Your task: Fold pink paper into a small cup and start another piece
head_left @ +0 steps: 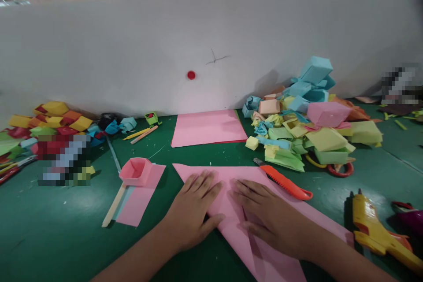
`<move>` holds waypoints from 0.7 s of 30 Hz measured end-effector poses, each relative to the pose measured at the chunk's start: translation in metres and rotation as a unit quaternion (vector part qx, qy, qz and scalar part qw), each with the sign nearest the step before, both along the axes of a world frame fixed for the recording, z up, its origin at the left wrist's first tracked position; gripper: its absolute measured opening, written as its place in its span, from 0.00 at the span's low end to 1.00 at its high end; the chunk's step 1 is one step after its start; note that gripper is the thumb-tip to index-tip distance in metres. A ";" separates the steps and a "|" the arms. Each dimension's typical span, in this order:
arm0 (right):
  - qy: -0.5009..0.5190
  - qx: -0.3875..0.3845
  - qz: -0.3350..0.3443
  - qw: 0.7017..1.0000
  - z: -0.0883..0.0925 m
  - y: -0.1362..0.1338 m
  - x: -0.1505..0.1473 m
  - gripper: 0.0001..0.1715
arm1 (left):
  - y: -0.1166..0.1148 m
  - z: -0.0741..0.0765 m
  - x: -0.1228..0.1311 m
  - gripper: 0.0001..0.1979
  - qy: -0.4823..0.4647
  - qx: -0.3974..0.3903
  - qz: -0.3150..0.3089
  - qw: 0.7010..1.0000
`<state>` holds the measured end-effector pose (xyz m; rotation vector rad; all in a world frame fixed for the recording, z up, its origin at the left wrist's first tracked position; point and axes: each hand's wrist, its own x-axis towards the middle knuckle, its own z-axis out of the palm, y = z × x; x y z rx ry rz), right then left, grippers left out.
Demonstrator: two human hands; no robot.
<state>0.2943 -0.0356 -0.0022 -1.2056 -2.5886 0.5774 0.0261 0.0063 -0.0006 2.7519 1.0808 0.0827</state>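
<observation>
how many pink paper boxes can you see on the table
2: one small pink box left of the left hand, one larger pink box atop the right-hand pile. Others may be buried.

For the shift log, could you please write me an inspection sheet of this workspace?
Surface: green mat, scattered paper scraps.
Job's things: folded pink sheet, pink paper stack behind it.
Clutter: orange utility knife, yellow glue gun, small pink paper box, piles of folded paper boxes both sides.
Hands: left hand and right hand both flat on the sheet.
Cables: nothing seen.
Surroundings: white partition with red dot.
</observation>
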 end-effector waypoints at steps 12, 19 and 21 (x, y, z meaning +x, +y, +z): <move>-0.003 -0.020 -0.002 1.000 0.004 -0.001 0.000 0.36 | 0.000 0.007 -0.001 0.36 0.027 -0.038 0.000 0.999; 0.006 -0.015 -0.006 1.000 0.005 0.000 -0.001 0.35 | 0.013 0.011 -0.017 0.39 0.034 -0.040 0.051 0.997; 0.001 -0.019 -0.005 1.000 0.005 0.001 -0.001 0.35 | 0.018 0.006 -0.024 0.40 0.037 -0.033 0.076 0.996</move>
